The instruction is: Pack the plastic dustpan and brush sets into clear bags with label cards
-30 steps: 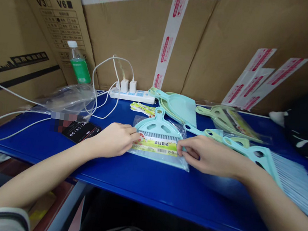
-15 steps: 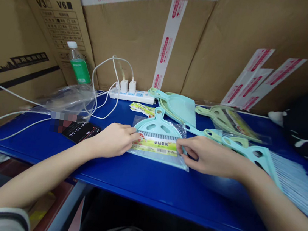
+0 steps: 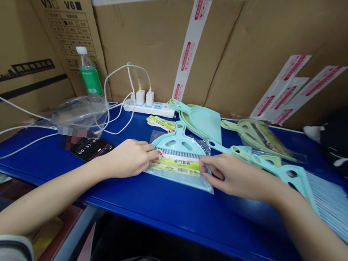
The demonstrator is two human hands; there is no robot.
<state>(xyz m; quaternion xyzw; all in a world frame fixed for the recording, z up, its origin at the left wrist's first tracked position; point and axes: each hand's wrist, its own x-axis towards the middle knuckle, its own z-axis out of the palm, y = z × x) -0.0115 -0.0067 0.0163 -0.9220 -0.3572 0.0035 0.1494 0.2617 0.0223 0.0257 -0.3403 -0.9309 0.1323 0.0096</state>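
A pale teal brush-and-dustpan set in a clear plastic bag (image 3: 180, 148) lies flat on the blue table (image 3: 157, 201), with a yellow-green label card (image 3: 175, 164) across its front. My left hand (image 3: 129, 158) pinches the bag's left edge by the label. My right hand (image 3: 230, 175) pinches the bag's right edge, fingers curled. Both hands rest on the table.
Loose teal and green dustpans (image 3: 201, 119) and brushes (image 3: 287, 172) lie at the back and right. A power strip (image 3: 149, 107) with chargers and white cables, a green bottle (image 3: 88, 73), a phone (image 3: 92, 147) and crumpled plastic (image 3: 76, 110) sit at the left. Cardboard boxes (image 3: 161, 38) wall the back.
My right hand's fingers have shifted slightly left along the bag's edge. The phone's timer has advanced. Otherwise nothing has moved.
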